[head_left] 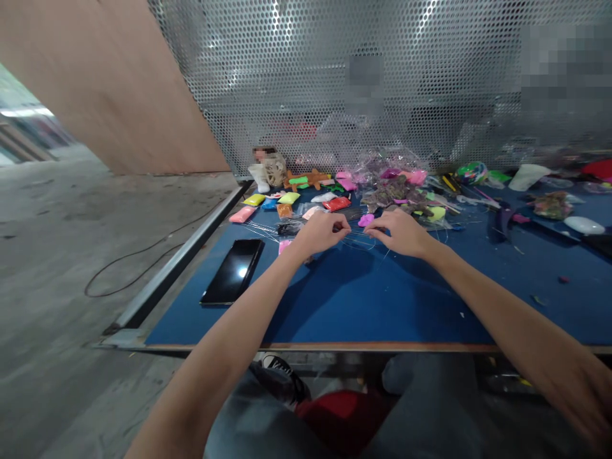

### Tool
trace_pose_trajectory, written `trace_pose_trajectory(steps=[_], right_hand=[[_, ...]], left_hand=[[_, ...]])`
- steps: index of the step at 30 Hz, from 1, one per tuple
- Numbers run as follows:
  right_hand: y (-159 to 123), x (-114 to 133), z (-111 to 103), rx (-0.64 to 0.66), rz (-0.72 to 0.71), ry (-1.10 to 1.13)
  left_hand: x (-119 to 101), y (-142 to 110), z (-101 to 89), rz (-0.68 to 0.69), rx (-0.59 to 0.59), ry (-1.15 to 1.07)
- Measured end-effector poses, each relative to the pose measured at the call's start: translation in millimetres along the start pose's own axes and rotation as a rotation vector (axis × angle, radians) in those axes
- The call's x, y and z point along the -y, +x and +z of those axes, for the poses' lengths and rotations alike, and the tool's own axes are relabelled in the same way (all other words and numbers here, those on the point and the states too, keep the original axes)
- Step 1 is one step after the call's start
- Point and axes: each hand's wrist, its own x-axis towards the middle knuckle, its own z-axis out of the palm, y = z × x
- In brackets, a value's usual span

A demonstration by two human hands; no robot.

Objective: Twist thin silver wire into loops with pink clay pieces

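Left hand (323, 231) curling, fingertips pinching | right hand (400, 232) facing it, fingers bending | both forearms reaching forward

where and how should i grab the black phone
I'd take the black phone by its two long edges, near the middle, with the left hand coming from above. It lies flat on the blue table, leaving little to hook under, and it is narrower across than along. The left hand is also the nearer one.
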Motion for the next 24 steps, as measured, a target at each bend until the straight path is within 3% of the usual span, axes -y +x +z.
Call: trace_pose_trajectory(steps=[8, 15, 24], right_hand=[[-1, 2, -3, -0.034, 0.021, 0.001], [-1, 9, -4, 0.007, -0.112, -0.024], [-7, 10, 0, -0.066, -0.269, -0.283]], left_hand=[[0, -4, 0.1, -0.010, 0.033, 0.070], [-3, -5, 0.9, 0.034, 0.096, 0.145], [-5, -5, 1.1, 0.176, 0.112, 0.262]])
